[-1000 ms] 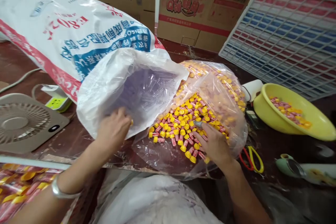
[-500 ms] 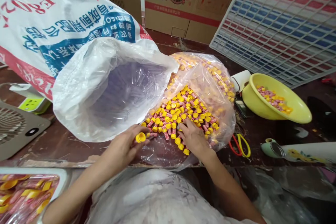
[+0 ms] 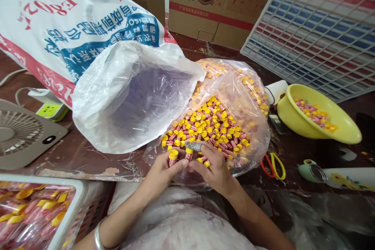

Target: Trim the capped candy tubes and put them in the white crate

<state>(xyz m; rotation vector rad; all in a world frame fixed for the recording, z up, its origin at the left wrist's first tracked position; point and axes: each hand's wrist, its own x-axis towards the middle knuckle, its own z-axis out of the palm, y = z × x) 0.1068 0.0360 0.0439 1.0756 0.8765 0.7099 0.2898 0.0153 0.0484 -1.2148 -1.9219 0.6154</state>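
My left hand (image 3: pixel 162 172) is closed around a small tube with a pink-and-white patterned body and a yellow cap (image 3: pixel 173 154), cap upward. Between the two hands, a second yellow-capped tube (image 3: pixel 189 154) stands upright, pinched by the left thumb and the fingers of my right hand (image 3: pixel 215 168). A grey wrap (image 3: pixel 193 146) covers a right fingertip. Just beyond the hands, a heap of similar capped tubes (image 3: pixel 209 123) spills from a clear plastic bag (image 3: pixel 254 133). To the left gapes a white woven sack (image 3: pixel 90 97) with clear empty-looking plastic tubes (image 3: pixel 146 99) inside.
A yellow bowl (image 3: pixel 310 123) with more tubes stands at right, near scissors (image 3: pixel 274 166) and a flowered cylinder (image 3: pixel 345 177). A fan (image 3: pixel 26 133) is at left, above a white basket (image 3: pixel 80 199) of filled clear tubes. Cardboard boxes (image 3: pixel 222 15) and a wire grid (image 3: pixel 316 35) stand behind.
Both hands have come together in front of the heap. The right hand has drawn back from the heap with a capped tube, and the left-hand tube now stands more upright.
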